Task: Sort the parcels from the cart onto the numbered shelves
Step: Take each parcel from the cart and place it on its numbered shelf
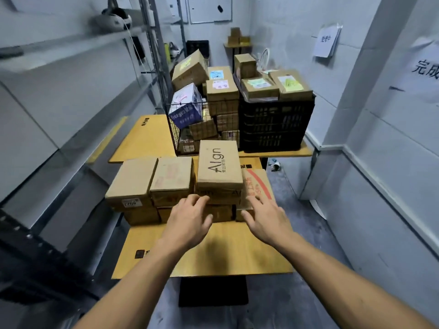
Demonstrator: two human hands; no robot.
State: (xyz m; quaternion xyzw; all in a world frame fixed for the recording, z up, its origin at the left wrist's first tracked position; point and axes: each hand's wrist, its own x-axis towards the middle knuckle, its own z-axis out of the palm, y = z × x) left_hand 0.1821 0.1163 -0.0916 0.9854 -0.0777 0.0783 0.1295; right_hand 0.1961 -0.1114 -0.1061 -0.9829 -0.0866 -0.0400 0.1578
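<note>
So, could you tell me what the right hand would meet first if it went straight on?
Probably the leaning red-printed box; the right hand has its fingertips nearly on it, though depth is unclear.

A paper notice is hung on the right wall, a whiteboard is mounted on the far wall, and a yellow-topped table is set nearest

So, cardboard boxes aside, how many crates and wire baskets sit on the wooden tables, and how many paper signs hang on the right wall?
Black slatted plastic crate: 1
Black wire mesh basket: 1
White paper signs on right wall: 2
Total: 4
</note>
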